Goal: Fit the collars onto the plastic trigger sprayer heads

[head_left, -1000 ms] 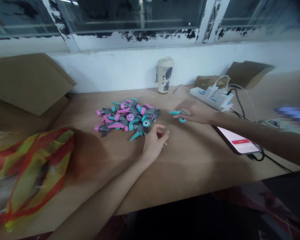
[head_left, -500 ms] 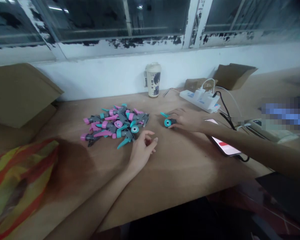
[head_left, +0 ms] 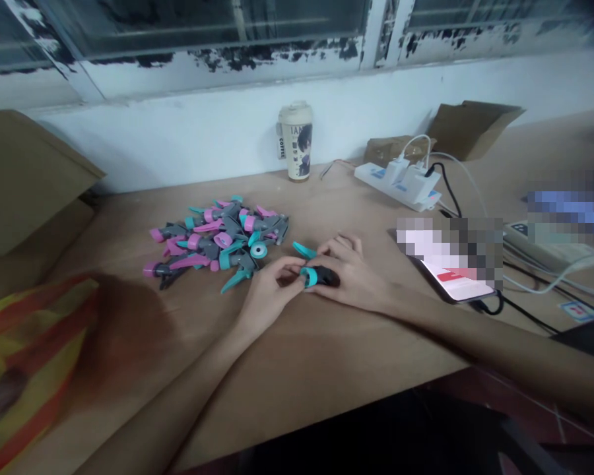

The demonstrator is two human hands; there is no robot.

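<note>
Both of my hands meet over the wooden table [head_left: 327, 343], just in front of a pile of spray nozzles [head_left: 218, 237] in grey, pink and teal. My right hand [head_left: 351, 277] grips a grey and teal spray nozzle [head_left: 317, 274] with its fingers wrapped round the body. The fingertips of my left hand [head_left: 270, 293] pinch the teal collar end of that same nozzle. Its teal trigger sticks out toward the pile.
A paper coffee cup [head_left: 296, 140] stands against the white wall. A power strip [head_left: 398, 185] with chargers and cables lies at the right, near a phone [head_left: 462, 277] with a lit screen. Cardboard boxes [head_left: 24, 178] sit at the left and a red-yellow plastic bag [head_left: 24, 356] at the near left.
My right hand has brought the teal nozzle from the far right toward me, and my left hand has moved up to pinch its end.
</note>
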